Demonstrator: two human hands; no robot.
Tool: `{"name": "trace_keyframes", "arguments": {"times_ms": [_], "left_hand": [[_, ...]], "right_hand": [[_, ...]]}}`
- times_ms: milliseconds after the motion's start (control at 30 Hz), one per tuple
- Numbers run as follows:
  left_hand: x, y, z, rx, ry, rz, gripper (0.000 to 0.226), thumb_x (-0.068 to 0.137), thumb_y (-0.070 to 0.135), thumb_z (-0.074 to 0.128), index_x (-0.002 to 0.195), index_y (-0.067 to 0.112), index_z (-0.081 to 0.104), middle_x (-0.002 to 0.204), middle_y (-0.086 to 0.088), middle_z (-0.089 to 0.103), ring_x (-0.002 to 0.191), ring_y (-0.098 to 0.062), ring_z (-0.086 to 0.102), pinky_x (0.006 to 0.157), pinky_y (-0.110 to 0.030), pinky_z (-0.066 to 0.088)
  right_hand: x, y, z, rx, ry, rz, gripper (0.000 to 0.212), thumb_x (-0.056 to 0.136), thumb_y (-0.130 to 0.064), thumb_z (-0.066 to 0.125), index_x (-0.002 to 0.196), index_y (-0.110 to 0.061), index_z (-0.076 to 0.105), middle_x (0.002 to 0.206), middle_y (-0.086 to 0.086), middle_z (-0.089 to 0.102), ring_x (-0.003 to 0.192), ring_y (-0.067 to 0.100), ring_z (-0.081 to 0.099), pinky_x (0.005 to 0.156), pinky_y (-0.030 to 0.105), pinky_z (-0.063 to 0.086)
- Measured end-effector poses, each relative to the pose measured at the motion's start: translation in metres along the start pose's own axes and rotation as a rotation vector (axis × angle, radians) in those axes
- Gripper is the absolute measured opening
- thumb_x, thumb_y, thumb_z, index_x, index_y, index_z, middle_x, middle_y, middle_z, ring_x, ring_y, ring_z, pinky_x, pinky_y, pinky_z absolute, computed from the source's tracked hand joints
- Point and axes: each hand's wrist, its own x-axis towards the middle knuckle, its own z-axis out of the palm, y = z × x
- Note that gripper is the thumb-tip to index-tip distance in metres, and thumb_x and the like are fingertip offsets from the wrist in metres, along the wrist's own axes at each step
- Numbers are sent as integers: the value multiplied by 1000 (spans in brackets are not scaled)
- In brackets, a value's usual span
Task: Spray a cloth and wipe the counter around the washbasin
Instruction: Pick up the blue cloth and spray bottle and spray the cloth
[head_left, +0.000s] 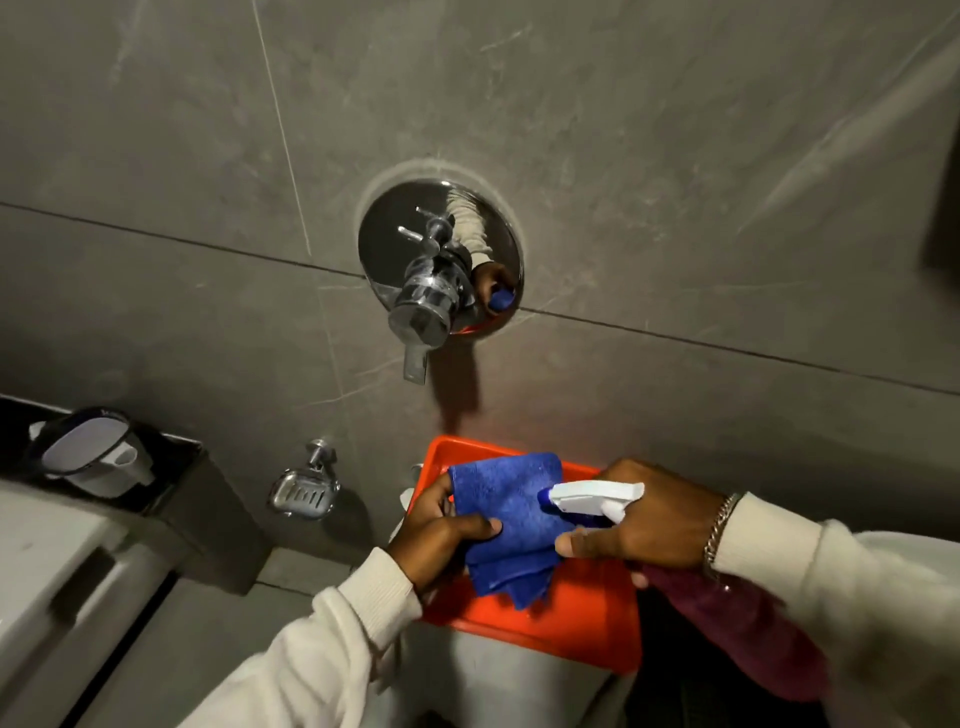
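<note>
Grey stone-look wall tiles fill the far field; bathroom, dim light.

Item 1: blue cloth (511, 519), folded, loose corners hanging. Centre, near, held over the orange tray (582, 618). Your left hand (441, 535) is clamped on its left edge, thumb on top.

Item 2: spray bottle (597, 499), white trigger head, dark reddish body. Your right hand (644, 525) is wrapped around the neck, a finger on the trigger, nozzle almost touching the cloth.

Status: spraying stage, by the look of it; whether the cloth is wet yet cannot be told. Wiping around the washbasin is all still to do, and no basin can be made out with certainty.

Item 3: chrome mixer valve (431, 291), on the wall, far centre, reflecting your hand and cloth.

Item 4: chrome soap dish (304, 493), wall-mounted, left of the tray.

Item 5: dark ledge (176, 467), far left, carrying a white-and-black holder (88, 457).

Item 6: white fixture (57, 561), near left, blurred; could not identify.
</note>
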Motion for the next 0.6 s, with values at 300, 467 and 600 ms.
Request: {"name": "trace_keyframes", "arguments": {"times_ms": [300,467,600], "left_hand": [[-20,7,-1,136,-10,85,57,41,14,76,96,13,61,86,-3,72,83,-22,66,78,-36,54],[-24,12,0,155,-4,114,59,41,15,76,97,13,59,92,-9,67,88,-27,63,87,-42,49],[-27,17,3,185,-17,132,61,42,15,75,101,11,58,95,-12,66,89,-26,62,84,-38,52]], "right_hand": [[-6,-8,3,-149,-59,31,29,68,-57,75,67,-33,59,55,8,50,45,8,53,53,26,44],[-11,-11,3,-159,-5,-1,36,71,-54,74,56,-34,48,49,4,43,44,11,38,51,23,38],[-15,-15,2,-129,16,-19,43,70,-51,76,55,-28,43,48,-1,41,44,12,36,47,19,29]]}}
